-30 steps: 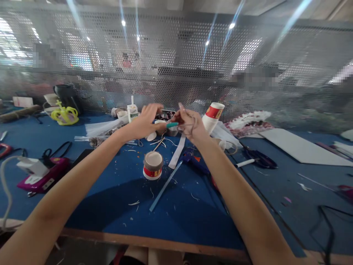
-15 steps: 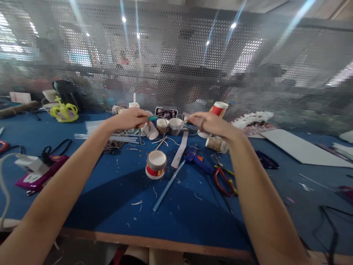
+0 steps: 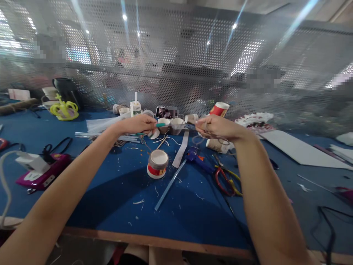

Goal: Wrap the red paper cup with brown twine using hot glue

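My left hand (image 3: 145,125) is closed around a slim teal object (image 3: 160,125) that pokes out to the right of the fingers. Its exact kind is too blurred to tell. My right hand (image 3: 213,127) pinches a thin greyish cord (image 3: 197,140), loops of which hang below the fingers. Both hands hover over the far middle of the table, a short gap between them. Behind that gap stand two pale cups (image 3: 177,125). Nearer to me is a small cup (image 3: 157,163) with a grey cord-wrapped upper part and a red and white base.
A blue glue gun (image 3: 199,161) with a long clear glue stick (image 3: 169,187) lies on the blue table (image 3: 124,213). Red-handled scissors (image 3: 223,181) are beside it. At left are a purple power strip (image 3: 49,175) and a yellow crown (image 3: 64,110); at right, a white board (image 3: 306,149).
My left hand has moved right and slightly down with the teal object. The right hand has shifted slightly right and lower, and cord loops now show beneath it.
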Motion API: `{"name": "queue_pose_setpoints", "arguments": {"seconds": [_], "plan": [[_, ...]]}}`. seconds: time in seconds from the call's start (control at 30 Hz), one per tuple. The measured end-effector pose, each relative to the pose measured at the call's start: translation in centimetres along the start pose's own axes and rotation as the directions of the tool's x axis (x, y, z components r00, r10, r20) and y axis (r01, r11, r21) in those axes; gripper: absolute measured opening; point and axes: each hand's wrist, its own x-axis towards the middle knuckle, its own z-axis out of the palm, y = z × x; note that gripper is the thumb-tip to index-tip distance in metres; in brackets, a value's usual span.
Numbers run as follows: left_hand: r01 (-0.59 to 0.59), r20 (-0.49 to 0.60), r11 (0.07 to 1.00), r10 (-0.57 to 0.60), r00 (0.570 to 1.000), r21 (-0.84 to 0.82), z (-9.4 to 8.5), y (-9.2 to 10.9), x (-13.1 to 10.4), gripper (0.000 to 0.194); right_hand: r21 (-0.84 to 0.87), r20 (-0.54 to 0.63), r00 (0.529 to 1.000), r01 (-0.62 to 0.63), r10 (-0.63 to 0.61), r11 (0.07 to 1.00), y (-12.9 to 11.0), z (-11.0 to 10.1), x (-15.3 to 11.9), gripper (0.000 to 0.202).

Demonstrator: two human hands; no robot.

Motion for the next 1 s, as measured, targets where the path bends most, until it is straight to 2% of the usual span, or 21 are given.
{"name": "queue_pose_setpoints", "arguments": {"seconds": [0.07, 0.17, 0.2, 0.23, 0.3, 0.37, 0.43, 0.53, 0.63, 0.73, 0.83, 0.93, 1.0], "plan": [[0.045, 0.066, 0.999, -0.047, 0.997, 0.03, -0.8, -1.3, -0.1, 0.029, -0.051, 0.114, 0.991, -0.069, 0.074, 0.996, 0.4, -1.0, -1.0, 0.039], [0.13, 0.13, 0.987, -0.142, 0.981, 0.1, -1.4, -2.8, -0.2, 0.024, -0.136, 0.346, 0.912, -0.184, 0.22, 0.974, 0.1, -1.1, -1.7, 0.019], [0.139, 0.13, 0.983, -0.154, 0.979, 0.119, -1.4, -3.0, -0.1, 0.023, -0.142, 0.4, 0.882, -0.21, 0.249, 0.968, -0.1, -0.8, -1.8, 0.029], [0.136, 0.126, 0.982, -0.152, 0.98, 0.13, -1.3, -3.2, 0.0, 0.023, -0.133, 0.434, 0.863, -0.224, 0.26, 0.965, -0.4, -0.5, -1.8, 0.049], [0.106, 0.138, 0.985, -0.125, 0.982, 0.134, -0.7, -3.1, 0.4, 0.026, -0.097, 0.464, 0.853, -0.22, 0.24, 0.971, -1.0, 0.1, -1.8, 0.083], [0.072, 0.172, 0.988, -0.095, 0.98, 0.134, 0.2, -2.8, 0.9, 0.027, -0.08, 0.482, 0.848, -0.209, 0.221, 0.975, -1.2, 0.4, -1.9, 0.092], [0.021, 0.147, 0.989, -0.043, 0.988, 0.147, 1.5, -2.4, 1.4, 0.025, -0.062, 0.463, 0.86, -0.212, 0.216, 0.975, -1.2, 0.2, -2.2, 0.089], [-0.062, 0.045, 0.988, 0.056, 0.997, 0.14, 3.6, -2.2, 2.4, 0.025, -0.066, 0.343, 0.907, -0.235, 0.243, 0.97, -0.7, -0.7, -2.6, 0.082], [-0.12, 0.048, 0.988, 0.116, 0.992, 0.102, 5.4, -2.7, 3.2, 0.028, -0.166, 0.244, 0.906, -0.313, 0.347, 0.935, -0.1, -1.4, -2.6, 0.066], [-0.041, 0.051, 0.993, 0.036, 0.998, 0.113, 6.6, -3.4, 3.8, 0.033, -0.324, 0.16, 0.849, -0.436, 0.503, 0.84, 0.7, -1.0, -1.5, 0.043], [0.033, 0.082, 0.989, -0.045, 0.996, 0.146, 7.0, -3.9, 3.8, 0.025, -0.518, 0.082, 0.783, -0.495, 0.616, 0.698, 1.8, 0.8, 0.5, 0.028], [0.121, 0.116, 0.977, -0.143, 0.983, 0.175, 7.0, -4.5, 3.6, 0.018, -0.591, 0.027, 0.77, -0.501, 0.637, 0.632, 3.1, 3.4, 2.3, 0.03], [0.182, 0.132, 0.967, -0.207, 0.969, 0.179, 6.9, -4.9, 3.4, 0.017, -0.623, -0.035, 0.804, -0.482, 0.594, 0.616, 3.7, 5.1, 2.9, 0.034]]}}
